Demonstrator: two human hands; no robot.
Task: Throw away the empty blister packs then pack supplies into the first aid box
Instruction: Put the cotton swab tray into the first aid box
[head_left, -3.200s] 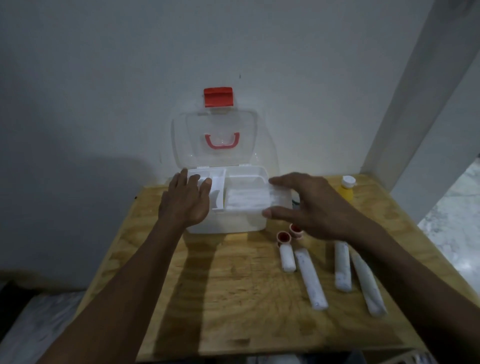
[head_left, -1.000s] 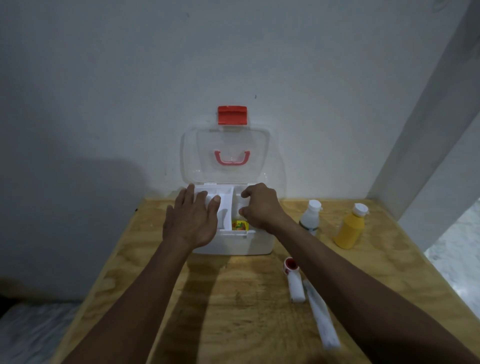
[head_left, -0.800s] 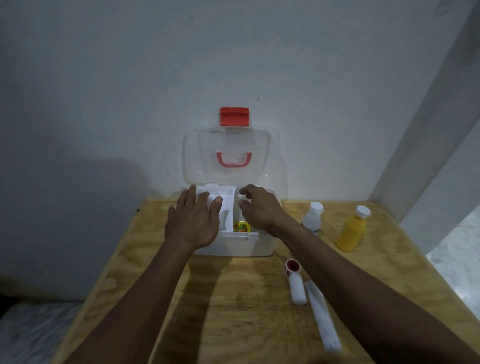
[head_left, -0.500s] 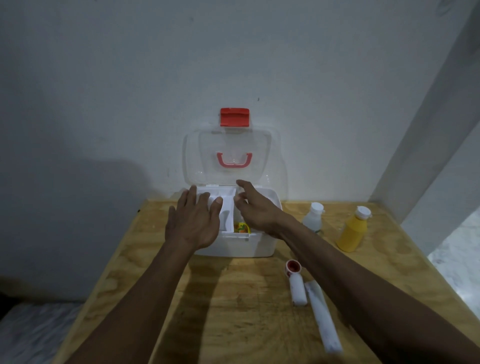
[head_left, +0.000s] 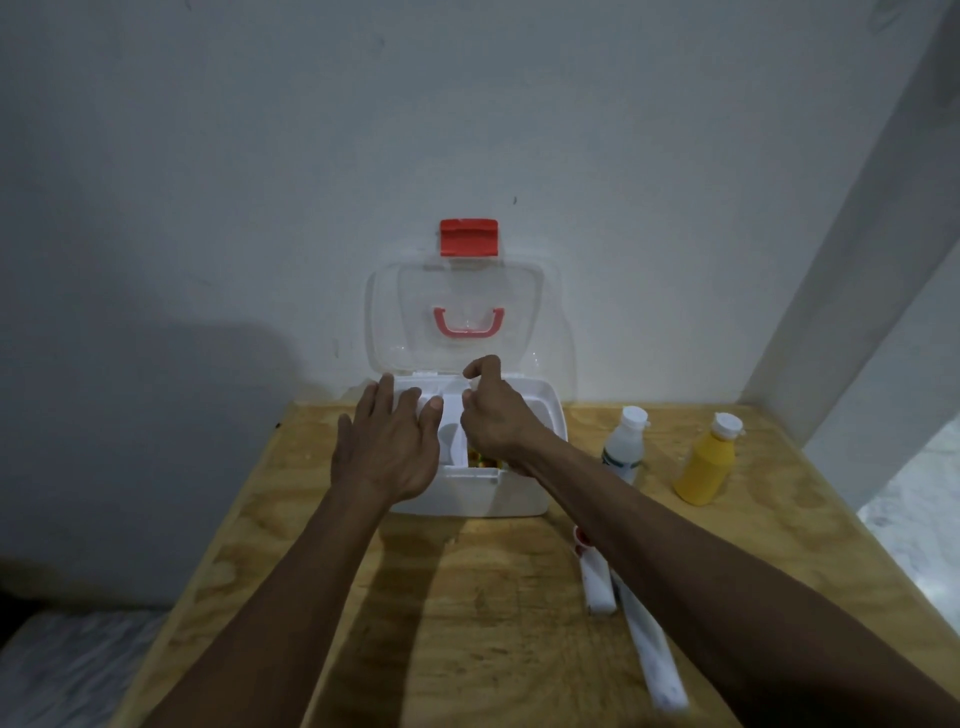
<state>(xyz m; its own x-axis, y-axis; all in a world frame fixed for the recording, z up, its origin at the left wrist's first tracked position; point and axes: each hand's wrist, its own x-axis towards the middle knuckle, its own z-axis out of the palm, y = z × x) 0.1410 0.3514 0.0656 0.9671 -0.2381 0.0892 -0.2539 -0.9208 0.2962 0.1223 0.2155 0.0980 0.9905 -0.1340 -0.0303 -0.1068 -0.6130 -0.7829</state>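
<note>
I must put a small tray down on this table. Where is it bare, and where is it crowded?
Bare wood lies left of the first aid box, out to the table edge, and in front of it between the two forearms. The right side is crowded: white bottle, yellow bottle and white tubes. Both hands, left and right, cover the box.

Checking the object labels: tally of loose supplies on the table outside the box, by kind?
Bottles: 2, a white bottle and a yellow bottle
White tubes: 2 visible, a short tube and a long tube; the right forearm may hide more
Total: 4
</note>
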